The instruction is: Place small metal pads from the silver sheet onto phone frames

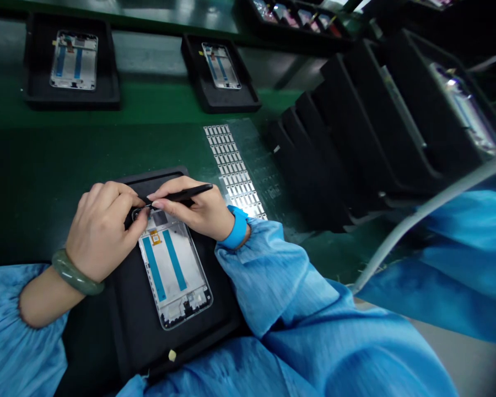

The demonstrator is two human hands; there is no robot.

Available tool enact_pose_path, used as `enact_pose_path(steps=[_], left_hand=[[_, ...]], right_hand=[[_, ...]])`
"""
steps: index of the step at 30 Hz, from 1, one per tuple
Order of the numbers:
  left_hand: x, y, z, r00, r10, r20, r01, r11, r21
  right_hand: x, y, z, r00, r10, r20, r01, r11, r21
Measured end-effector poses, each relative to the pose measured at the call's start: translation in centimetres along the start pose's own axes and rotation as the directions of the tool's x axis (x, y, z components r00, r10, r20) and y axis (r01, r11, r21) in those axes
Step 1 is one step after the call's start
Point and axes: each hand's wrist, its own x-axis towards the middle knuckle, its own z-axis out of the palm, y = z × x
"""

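Observation:
A phone's mid-frame (pixel 171 264), silvery with two blue strips and a small orange flex cable (pixel 155 237), lies in a black foam tray (pixel 128 309) in front of me. At its upper left corner, my left hand (pixel 107 229) has thumb and forefinger closed together; what is between them is hidden. My right hand (pixel 190 207) grips slim black tweezers (pixel 190 192) like a pen. Their tips reach the same corner beside my left fingertips, partly covered.
A sheet of small metallic pieces (pixel 233 165) lies right of the tray. Two more trays, a left one (pixel 72 99) and a right one (pixel 231 103), hold phone frames farther back. Several black trays (pixel 347 127) lean stacked at right, near a pale cable (pixel 430 212).

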Motion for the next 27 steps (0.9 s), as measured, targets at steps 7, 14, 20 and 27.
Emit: enact_pose_path(steps=[7, 14, 20, 27], left_hand=[[0.2, 0.3, -0.1, 0.999, -0.034, -0.020, 0.034, 0.999, 0.013], [0.1, 0.2, -0.3, 0.999, -0.050, -0.002, 0.050, 0.999, -0.023], [-1.0, -0.2, -0.8, 0.997, 0.002, 0.072, 0.004, 0.996, -0.094], [-1.2, 0.1, -0.8, 0.998, -0.015, 0.067, 0.021, 0.996, -0.088]], right_hand=[[0.0, -0.2, 0.1, 1.000, -0.023, -0.007, 0.023, 1.000, 0.003], [0.4, -0.2, 0.0, 0.991, 0.102, -0.085, -0.089, 0.985, 0.146], [0.8, 0.0, 0.2, 0.981, 0.192, 0.031, -0.194, 0.962, 0.194], [1.3, 0.2, 0.2, 0.991, 0.119, 0.058, -0.126, 0.979, 0.157]])
